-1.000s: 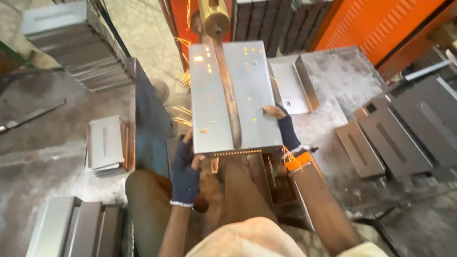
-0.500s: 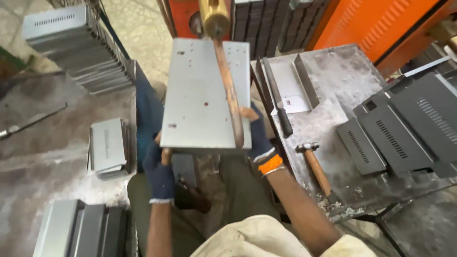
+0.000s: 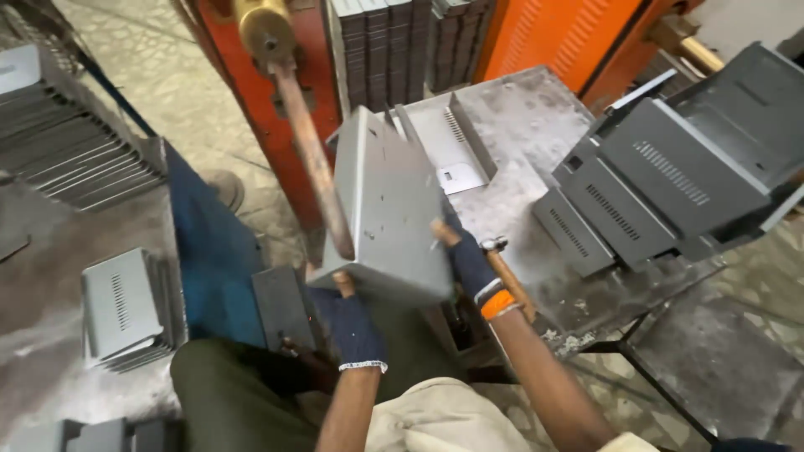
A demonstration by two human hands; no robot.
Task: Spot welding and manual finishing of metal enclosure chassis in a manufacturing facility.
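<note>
In the middle of the frame the person holds a grey sheet-metal panel [image 3: 394,209] with both gloved hands. The panel has bent-up edges and small holes, and it stands tilted, its near lower edge toward the person and its far end raised toward the top of the frame. The left hand [image 3: 352,322] grips the lower left corner from beneath, its fingers curled up against the underside. The right hand [image 3: 467,259] clamps the lower right edge, fingers wrapped round the rim. A long copper-coloured rod [image 3: 310,159] slants down from a brass fitting [image 3: 264,29] on the orange machine frame [image 3: 297,142] at top centre, and its lower end lies across the panel's left edge.

The step in hand looks like moving the panel away from the rod, tipped and carried rather than pressed flat. Any next move calls for both grips to hold firm, because the panel is broad and its edges thin, and for the left edge to clear the rod without catching.

Just beside the right hand a hammer [image 3: 502,268] lies on the steel worktop [image 3: 536,125] at centre right. Dark vented covers [image 3: 662,180] are stacked at the right. More grey panels [image 3: 121,305] lie on the floor at lower left, and a rack of sheets [image 3: 67,151] stands at upper left.
</note>
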